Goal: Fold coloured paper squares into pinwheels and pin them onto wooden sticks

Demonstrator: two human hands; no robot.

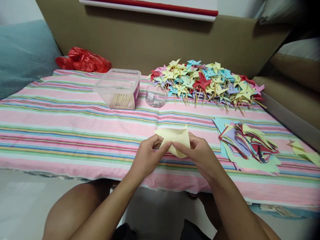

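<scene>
A pale yellow piece of paper (178,136) is held up over the near part of the striped cloth, some of its corners bent inward. My left hand (152,149) grips its left side, the thumb pressed near the middle. On the other side my right hand (196,148) pinches it, and the two thumb tips almost meet on the paper. Fingers behind the sheet are partly hidden. To the right lies a stack of cut coloured paper (245,143), with a dark-handled tool (260,155) on it that I cannot make out clearly.
Many finished paper pinwheels on sticks (202,81) are heaped at the back right. A clear plastic box (117,88) holds wooden sticks; beside it stands a clear round cup (156,96) with small shiny pieces. A red plastic bag (85,60) lies back left, and yellow paper scraps (303,153) far right.
</scene>
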